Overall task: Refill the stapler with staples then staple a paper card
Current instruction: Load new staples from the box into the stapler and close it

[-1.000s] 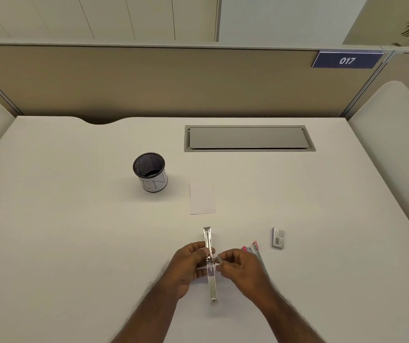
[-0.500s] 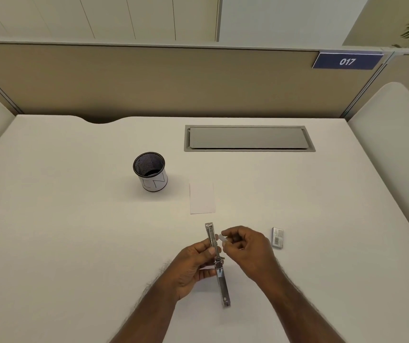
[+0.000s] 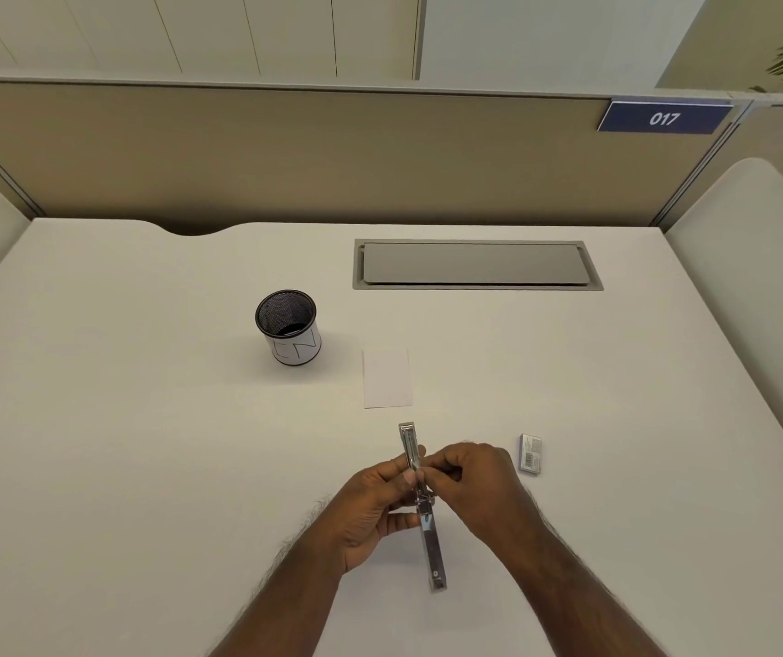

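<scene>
A head-worn camera looks down at a white desk (image 3: 143, 467) where two bare hands work together on a metal stapler (image 3: 420, 502). The stapler is swung fully open into one long, thin silver strip that runs from just beyond the fingers back toward the person.

The left hand (image 3: 375, 505) is closed around the stapler near its hinge, thumb on top and fingers curled under it, holding it just above the desk. The right hand (image 3: 479, 486) meets it from the other side, its fingertips pressed together in a pinch right at the open channel, just beyond the hinge. Whether a strip of staples sits between those fingertips cannot be told, as they cover the spot.

Just to the right of the right hand, not touching it, a small box of staples (image 3: 530, 454) lies flat on the desk. A little beyond the far tip of the stapler lies a blank white paper card (image 3: 387, 379), flat and untouched. Further beyond the hands and to the left of the card stands a black mesh pen cup (image 3: 289, 331) with a white label. Well beyond the hands, a grey cable hatch (image 3: 475, 264) is set into the desk, and a blue sign (image 3: 664, 117) reading 017 hangs on the beige partition behind it.
</scene>
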`<state>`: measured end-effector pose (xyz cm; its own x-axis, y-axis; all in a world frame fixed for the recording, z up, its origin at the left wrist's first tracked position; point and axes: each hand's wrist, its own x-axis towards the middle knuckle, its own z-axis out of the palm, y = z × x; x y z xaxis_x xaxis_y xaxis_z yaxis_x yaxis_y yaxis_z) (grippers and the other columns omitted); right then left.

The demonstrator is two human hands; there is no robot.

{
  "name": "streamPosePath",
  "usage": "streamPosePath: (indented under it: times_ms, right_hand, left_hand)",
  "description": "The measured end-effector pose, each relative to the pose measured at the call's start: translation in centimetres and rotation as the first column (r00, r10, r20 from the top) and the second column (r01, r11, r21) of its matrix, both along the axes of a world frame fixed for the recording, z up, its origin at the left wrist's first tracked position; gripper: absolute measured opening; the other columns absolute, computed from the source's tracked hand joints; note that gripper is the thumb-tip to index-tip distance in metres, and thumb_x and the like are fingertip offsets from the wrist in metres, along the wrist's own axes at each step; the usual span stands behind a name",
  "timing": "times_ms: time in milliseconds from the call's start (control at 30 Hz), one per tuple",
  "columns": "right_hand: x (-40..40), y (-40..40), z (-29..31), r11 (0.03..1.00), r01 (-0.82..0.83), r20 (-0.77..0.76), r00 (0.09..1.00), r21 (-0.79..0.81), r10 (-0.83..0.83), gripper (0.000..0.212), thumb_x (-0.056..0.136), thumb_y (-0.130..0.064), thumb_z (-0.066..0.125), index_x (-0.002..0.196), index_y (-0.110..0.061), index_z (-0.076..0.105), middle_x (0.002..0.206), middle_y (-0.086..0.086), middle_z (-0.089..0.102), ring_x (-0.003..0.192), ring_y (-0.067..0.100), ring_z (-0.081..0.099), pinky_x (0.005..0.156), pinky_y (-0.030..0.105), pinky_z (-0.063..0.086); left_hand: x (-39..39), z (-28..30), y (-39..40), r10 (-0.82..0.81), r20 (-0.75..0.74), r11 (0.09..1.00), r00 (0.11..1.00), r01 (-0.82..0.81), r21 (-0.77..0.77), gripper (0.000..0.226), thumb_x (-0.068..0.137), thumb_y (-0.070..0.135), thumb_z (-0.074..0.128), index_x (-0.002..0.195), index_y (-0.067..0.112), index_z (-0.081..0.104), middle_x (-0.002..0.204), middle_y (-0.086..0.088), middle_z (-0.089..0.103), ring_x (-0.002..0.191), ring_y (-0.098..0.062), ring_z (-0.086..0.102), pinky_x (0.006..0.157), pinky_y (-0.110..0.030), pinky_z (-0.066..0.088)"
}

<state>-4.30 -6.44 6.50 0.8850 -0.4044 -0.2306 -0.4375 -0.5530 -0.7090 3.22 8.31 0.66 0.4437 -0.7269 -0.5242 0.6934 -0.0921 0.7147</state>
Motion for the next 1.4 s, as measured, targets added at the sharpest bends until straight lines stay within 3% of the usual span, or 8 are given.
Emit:
streamPosePath:
  times_ms: [167, 333, 467, 667, 833, 1067, 1300, 1400]
  right_hand:
    - [0.0, 0.0, 0.1, 1.000, -0.001, -0.034, 0.999, 0.011, 0.001, 0.013, 0.081, -0.039, 0.074, 0.084, -0.026, 0.075, 0.071, -0.015, 0.068, 0.065, -0.003, 0.061, 0.062, 0.013, 0.046]
    - [-0.1, -0.1, 0.1, 0.999, -0.052, -0.055, 0.997, -0.017, 0.051, 0.003, 0.083, -0.029, 0.072, 0.082, -0.028, 0.075, 0.071, -0.018, 0.062, 0.070, 0.001, 0.060, 0.068, 0.020, 0.048]
    - [-0.1, 0.1, -0.1, 0.994, -0.096, -0.069, 0.993, -0.055, 0.092, 0.007, 0.086, -0.028, 0.068, 0.088, -0.031, 0.075, 0.078, -0.018, 0.058, 0.071, 0.001, 0.058, 0.067, 0.014, 0.044]
    - [-0.1, 0.2, -0.2, 0.999, 0.052, -0.070, 0.996, 0.013, -0.051, 0.015, 0.078, -0.025, 0.069, 0.070, -0.036, 0.063, 0.073, -0.016, 0.066, 0.067, -0.001, 0.062, 0.065, 0.019, 0.050]
    - [0.5, -0.4, 0.1, 0.977, 0.132, -0.120, 0.986, 0.167, -0.113, 0.011, 0.075, -0.022, 0.072, 0.070, -0.028, 0.065, 0.067, -0.008, 0.067, 0.057, 0.007, 0.068, 0.057, 0.029, 0.059]
    - [0.8, -0.4, 0.3, 0.953, 0.194, -0.115, 0.978, 0.232, -0.172, 0.010, 0.075, -0.021, 0.072, 0.066, -0.025, 0.069, 0.058, -0.008, 0.069, 0.056, 0.015, 0.069, 0.058, 0.040, 0.061]
    - [-1.4, -0.8, 1.0, 0.983, 0.102, 0.070, 0.991, 0.150, -0.113, 0.004, 0.081, -0.042, 0.068, 0.084, -0.039, 0.068, 0.087, -0.024, 0.068, 0.070, 0.001, 0.065, 0.063, 0.018, 0.052]
    - [-2.6, -0.2, 1.2, 0.978, -0.087, 0.061, 0.995, 0.192, 0.076, 0.020, 0.072, -0.041, 0.077, 0.087, -0.045, 0.064, 0.094, -0.025, 0.064, 0.082, -0.001, 0.065, 0.066, 0.013, 0.052]
  left_hand:
    - [-0.3, 0.0, 0.1, -0.014, -0.029, 0.999, 0.999, 0.014, -0.031, 0.041, 0.082, 0.032, 0.071, 0.122, 0.023, 0.069, 0.103, -0.007, 0.070, 0.094, -0.020, 0.067, 0.082, -0.039, 0.057]
    - [-0.5, 0.0, 0.2, -0.021, -0.043, 0.999, 0.999, 0.019, -0.039, 0.037, 0.086, 0.031, 0.065, 0.121, 0.020, 0.069, 0.100, -0.004, 0.070, 0.092, -0.020, 0.067, 0.083, -0.038, 0.057]
    - [-0.5, 0.0, 0.3, -0.025, -0.052, 0.999, 0.998, 0.023, -0.038, 0.037, 0.086, 0.029, 0.066, 0.121, 0.021, 0.069, 0.105, -0.005, 0.071, 0.093, -0.019, 0.066, 0.079, -0.035, 0.058]
    - [-0.6, 0.1, 0.4, -0.078, -0.044, 0.996, 0.996, 0.076, -0.047, 0.038, 0.085, 0.030, 0.067, 0.123, 0.023, 0.069, 0.102, -0.004, 0.071, 0.093, -0.018, 0.066, 0.083, -0.038, 0.056]
    - [-0.6, 0.1, 0.3, -0.100, -0.052, 0.994, 0.994, 0.098, -0.042, 0.036, 0.087, 0.028, 0.066, 0.122, 0.021, 0.069, 0.106, -0.004, 0.071, 0.093, -0.019, 0.067, 0.084, -0.038, 0.057]
    - [-0.4, 0.2, 0.2, -0.084, -0.091, 0.996, 0.992, 0.081, -0.040, 0.035, 0.085, 0.024, 0.067, 0.119, 0.015, 0.070, 0.100, -0.004, 0.071, 0.089, -0.022, 0.069, 0.075, -0.034, 0.058]
    - [-0.1, 0.0, 0.7, 0.046, -0.145, 0.996, 0.988, -0.056, -0.065, 0.033, 0.086, 0.018, 0.066, 0.118, 0.012, 0.070, 0.098, -0.009, 0.069, 0.087, -0.025, 0.069, 0.073, -0.034, 0.058]
    - [0.2, 0.0, 0.7, 0.094, -0.160, 0.993, 0.983, -0.105, -0.063, 0.032, 0.085, 0.017, 0.067, 0.116, 0.012, 0.071, 0.103, -0.013, 0.069, 0.087, -0.023, 0.068, 0.073, -0.035, 0.058]
